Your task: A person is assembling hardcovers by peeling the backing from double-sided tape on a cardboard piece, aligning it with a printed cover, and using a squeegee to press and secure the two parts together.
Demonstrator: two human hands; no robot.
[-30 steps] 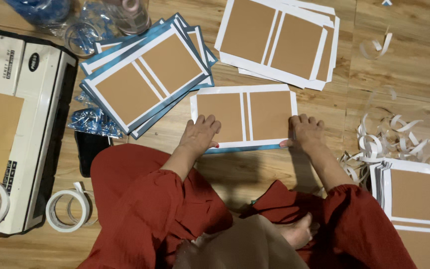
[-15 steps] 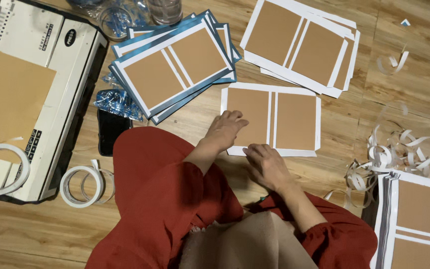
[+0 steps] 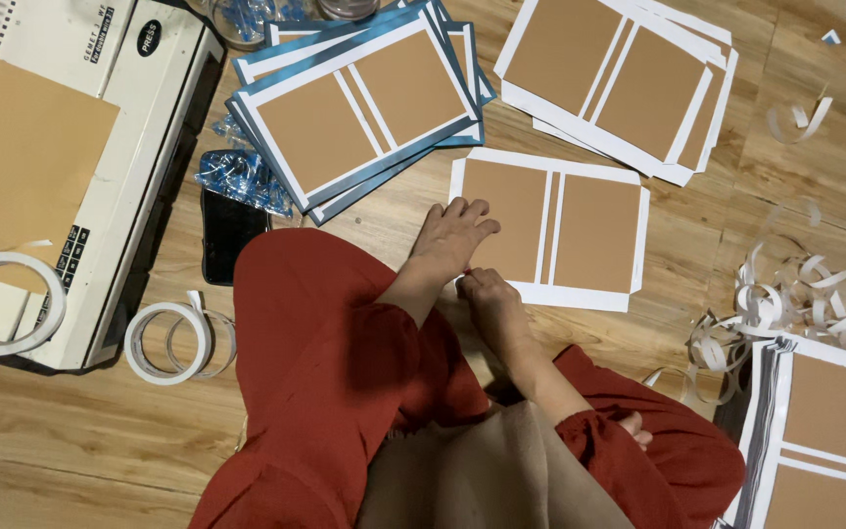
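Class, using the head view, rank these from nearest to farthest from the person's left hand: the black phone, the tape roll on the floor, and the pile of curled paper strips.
From the left hand:
1. Black phone, just left of the red sleeve.
2. Tape roll, lower left beside the white machine.
3. Curled paper strips, far right.

Warm, soft light from above, and a mostly sharp picture.

The light brown wooden floor (image 3: 795,186) looks yellow and evenly lit (no bright glare spots on it). The white plastic binding machine (image 3: 149,127) throws a dark shadow along its right side, and the red cloth sleeves (image 3: 345,362) make a soft shadow under the arms. The brown and white card sheet (image 3: 570,230) has crisp edges. The bottom right corner is darker. Lines near the edges bend only a little.
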